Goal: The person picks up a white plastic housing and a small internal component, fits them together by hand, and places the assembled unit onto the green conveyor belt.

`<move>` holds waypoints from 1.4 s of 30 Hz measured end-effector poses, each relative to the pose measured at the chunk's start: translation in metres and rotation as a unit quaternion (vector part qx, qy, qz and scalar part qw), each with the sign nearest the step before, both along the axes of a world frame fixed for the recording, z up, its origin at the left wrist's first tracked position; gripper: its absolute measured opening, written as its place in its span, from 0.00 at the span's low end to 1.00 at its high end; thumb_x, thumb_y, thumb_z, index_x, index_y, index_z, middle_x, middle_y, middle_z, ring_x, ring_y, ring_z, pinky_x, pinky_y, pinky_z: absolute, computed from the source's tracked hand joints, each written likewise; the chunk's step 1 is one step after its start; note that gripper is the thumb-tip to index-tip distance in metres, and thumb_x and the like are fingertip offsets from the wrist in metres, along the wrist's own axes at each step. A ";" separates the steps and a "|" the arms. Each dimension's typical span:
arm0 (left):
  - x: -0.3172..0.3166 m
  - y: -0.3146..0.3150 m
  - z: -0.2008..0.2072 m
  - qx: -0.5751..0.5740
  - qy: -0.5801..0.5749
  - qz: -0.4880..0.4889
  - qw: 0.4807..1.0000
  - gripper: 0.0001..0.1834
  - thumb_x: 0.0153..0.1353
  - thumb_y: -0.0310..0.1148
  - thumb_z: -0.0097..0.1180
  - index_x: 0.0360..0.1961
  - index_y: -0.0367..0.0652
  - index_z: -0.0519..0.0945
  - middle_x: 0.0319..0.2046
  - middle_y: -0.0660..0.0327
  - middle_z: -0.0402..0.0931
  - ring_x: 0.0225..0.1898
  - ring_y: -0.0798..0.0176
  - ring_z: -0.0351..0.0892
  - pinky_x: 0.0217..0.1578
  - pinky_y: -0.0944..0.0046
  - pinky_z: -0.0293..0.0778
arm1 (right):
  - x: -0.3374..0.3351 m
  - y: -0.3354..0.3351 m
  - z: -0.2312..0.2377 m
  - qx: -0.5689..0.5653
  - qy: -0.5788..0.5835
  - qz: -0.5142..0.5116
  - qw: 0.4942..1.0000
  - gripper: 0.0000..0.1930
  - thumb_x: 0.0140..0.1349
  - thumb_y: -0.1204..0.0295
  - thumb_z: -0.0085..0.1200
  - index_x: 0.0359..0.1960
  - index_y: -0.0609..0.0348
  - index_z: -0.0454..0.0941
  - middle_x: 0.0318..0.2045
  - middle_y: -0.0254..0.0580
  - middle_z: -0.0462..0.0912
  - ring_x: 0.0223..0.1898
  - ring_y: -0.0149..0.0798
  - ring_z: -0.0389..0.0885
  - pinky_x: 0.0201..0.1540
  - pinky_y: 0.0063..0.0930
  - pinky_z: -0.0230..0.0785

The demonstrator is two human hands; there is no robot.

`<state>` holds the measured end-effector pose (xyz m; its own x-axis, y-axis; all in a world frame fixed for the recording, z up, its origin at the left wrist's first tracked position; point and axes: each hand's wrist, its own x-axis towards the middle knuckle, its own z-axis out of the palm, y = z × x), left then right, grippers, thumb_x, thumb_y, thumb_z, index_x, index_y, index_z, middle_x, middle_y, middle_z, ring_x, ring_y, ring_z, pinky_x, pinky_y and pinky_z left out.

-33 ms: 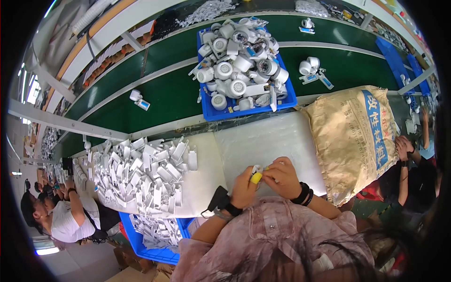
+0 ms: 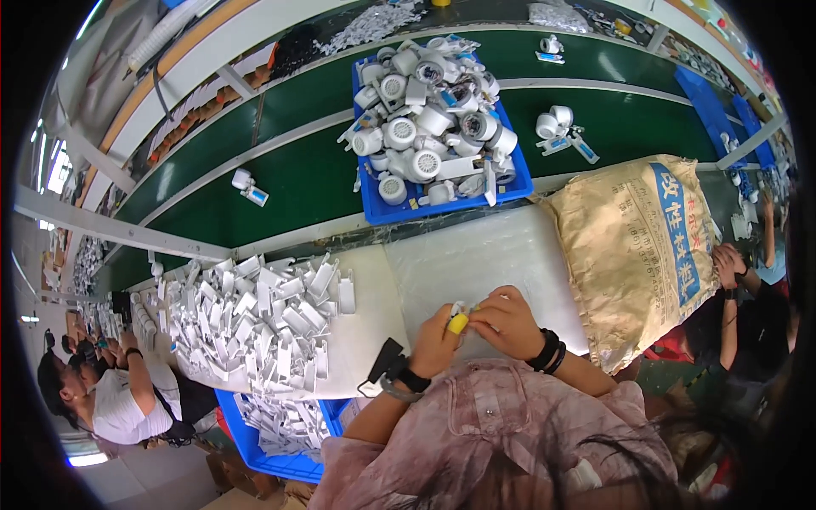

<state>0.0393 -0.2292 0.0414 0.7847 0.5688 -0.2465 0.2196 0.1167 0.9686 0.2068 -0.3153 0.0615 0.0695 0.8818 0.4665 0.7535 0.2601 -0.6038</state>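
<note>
Over the front of the pale work mat, my left hand (image 2: 433,345) is closed on a small white part with a yellow piece (image 2: 458,323) on it. The white bit pokes out above its fingertips; the rest is hidden by the hand. Close beside it on the right, my right hand (image 2: 508,326) has thumb and fingers pinched together near the yellow piece. What sits between those fingertips is too small to make out. To the left lies a big heap of white plastic clip-like parts (image 2: 272,297).
A blue crate (image 2: 449,206) full of white round housings stands behind the mat. A brown paper sack (image 2: 629,255) lies at right. Below the heap is another blue bin (image 2: 263,455) of white parts. Housings rest on the green conveyor (image 2: 323,174). People sit on both sides.
The view has shifted a little. My left hand and the yellow piece sit slightly lower and further left, and the piece looks more upright. My right hand stays pinched beside it.
</note>
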 end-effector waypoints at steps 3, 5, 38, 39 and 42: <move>-0.019 0.040 -0.020 -0.142 -0.006 0.098 0.985 0.14 0.70 0.38 0.39 0.49 0.41 0.68 0.24 0.61 0.72 0.17 0.70 0.70 0.16 0.69 0.70 | 0.022 0.007 -0.008 -0.090 0.042 0.000 0.995 0.07 0.51 0.73 0.60 0.33 0.54 0.80 0.30 0.38 0.80 0.32 0.37 0.79 0.40 0.32 0.69; -0.032 0.078 -0.023 -0.103 -0.047 0.162 0.980 0.17 0.70 0.43 0.36 0.51 0.42 0.66 0.28 0.56 0.75 0.19 0.67 0.74 0.16 0.66 0.75 | 0.050 0.012 -0.013 -0.125 0.093 -0.040 0.987 0.08 0.52 0.72 0.59 0.35 0.56 0.79 0.30 0.40 0.81 0.31 0.40 0.80 0.38 0.33 0.70; 0.008 0.039 -0.058 -0.240 0.045 0.040 0.969 0.15 0.67 0.30 0.43 0.53 0.39 0.70 0.46 0.57 0.75 0.43 0.63 0.77 0.42 0.66 0.74 | 0.288 0.099 -0.039 -0.054 0.550 -0.225 0.802 0.11 0.63 0.64 0.50 0.34 0.59 0.79 0.30 0.32 0.81 0.33 0.27 0.77 0.40 0.23 0.68; 0.007 0.038 -0.055 -0.200 0.045 0.030 0.978 0.16 0.67 0.30 0.44 0.54 0.39 0.69 0.48 0.57 0.74 0.45 0.62 0.76 0.44 0.66 0.73 | 0.260 0.089 -0.018 -0.061 0.582 -0.189 0.788 0.11 0.64 0.66 0.49 0.37 0.61 0.78 0.32 0.36 0.81 0.35 0.29 0.78 0.41 0.23 0.68; 0.019 0.027 -0.038 -0.006 -0.036 0.061 0.997 0.21 0.63 0.28 0.50 0.57 0.38 0.67 0.52 0.55 0.72 0.51 0.58 0.73 0.50 0.63 0.70 | 0.177 0.061 0.013 -0.057 0.690 -0.064 0.719 0.09 0.67 0.66 0.46 0.37 0.58 0.75 0.36 0.36 0.78 0.39 0.32 0.76 0.47 0.31 0.71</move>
<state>0.0582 -0.2019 0.0031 0.7256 0.6587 -0.1992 0.1334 0.1494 0.9797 0.3840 -0.2544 0.0740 0.4808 0.8541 -0.1983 -0.5699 0.1326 -0.8109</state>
